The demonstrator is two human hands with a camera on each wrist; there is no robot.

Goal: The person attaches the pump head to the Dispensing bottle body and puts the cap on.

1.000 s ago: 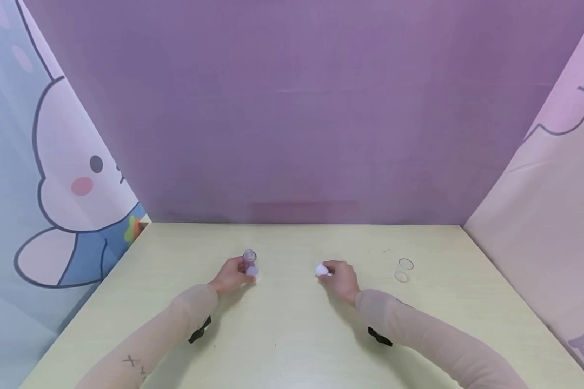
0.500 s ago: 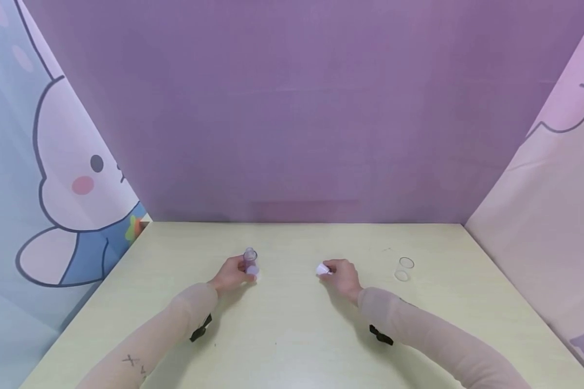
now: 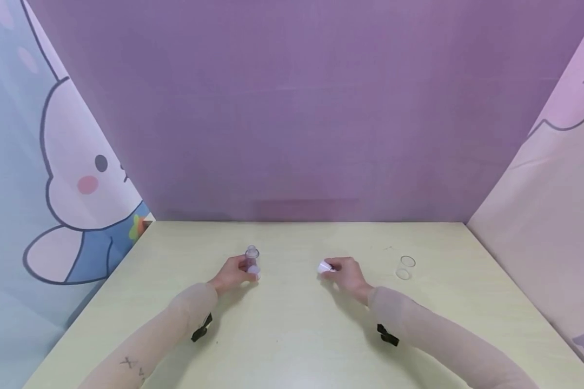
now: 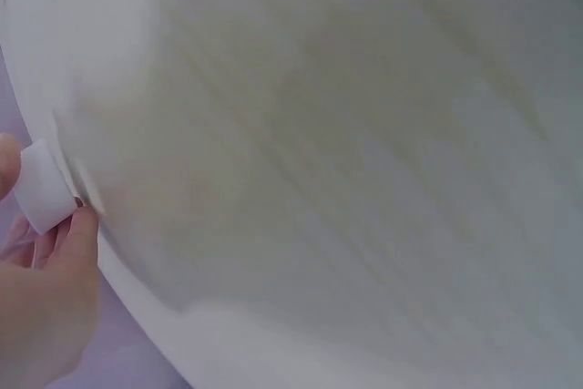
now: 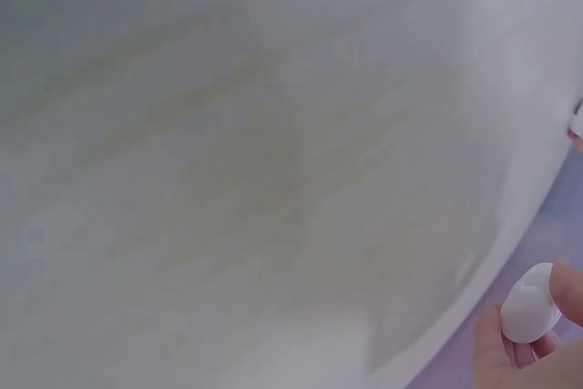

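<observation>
My left hand [image 3: 233, 273] holds a small clear bottle [image 3: 252, 259] upright at the table, thumb on the near side. The bottle has a narrower top and a whitish lower part. In the left wrist view its white wall [image 4: 44, 187] shows between thumb and fingers. To the right, my right hand [image 3: 347, 275] pinches a small white rounded piece [image 3: 324, 267], perhaps a cap, between thumb and fingers. The right wrist view shows that white piece [image 5: 530, 305] with a smooth domed face. The two hands are apart, and the held things do not touch.
A clear open cylinder [image 3: 405, 268], like a small transparent cup or cover, stands on the pale table [image 3: 292, 313] right of my right hand. A purple cloth wall [image 3: 292, 108] rises behind the table. Printed curtains [image 3: 68, 162] hang at both sides.
My right wrist and sleeve have shifted slightly right, and the white piece has turned a little in the fingers. The left hand keeps its hold on the bottle. The head view has drifted slightly.
</observation>
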